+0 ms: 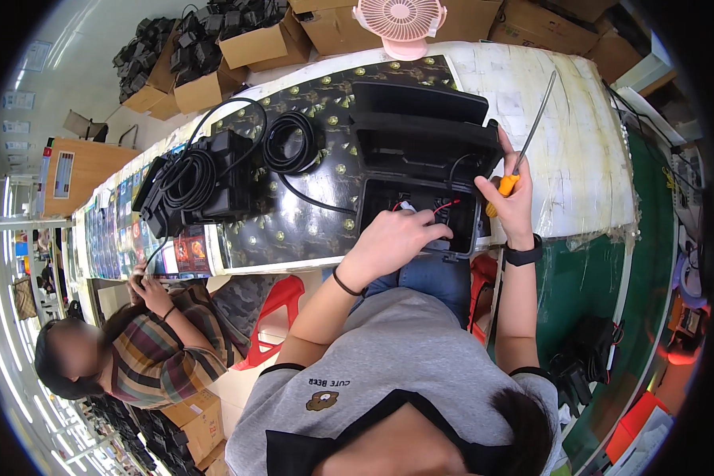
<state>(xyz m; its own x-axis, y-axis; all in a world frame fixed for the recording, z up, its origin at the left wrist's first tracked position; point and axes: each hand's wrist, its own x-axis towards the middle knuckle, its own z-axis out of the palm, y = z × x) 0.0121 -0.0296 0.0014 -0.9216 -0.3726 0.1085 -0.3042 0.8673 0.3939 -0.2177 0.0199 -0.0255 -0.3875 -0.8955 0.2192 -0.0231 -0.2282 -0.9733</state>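
A black plastic case (474, 234) lies open at the table's front edge, its lid (404, 143) raised at the back; red wires (446, 206) and a small white part show inside. My left hand (404, 234) reaches into the case, fingers curled by the wires; what they hold, if anything, is hidden. My right hand (510, 202) grips a screwdriver (508, 185) with an orange handle and long metal shaft pointing up, beside the lid's right side. A coil of black cable (289, 143) lies left of the case, with a cable running toward it.
Black devices with cables (222, 190) sit on the covered table (563, 198). A pink fan (398, 20) stands at the back, before cardboard boxes (258, 47). A co-worker (159, 349) works at my left, hand holding a cable. Red stools (278, 317) are under the table.
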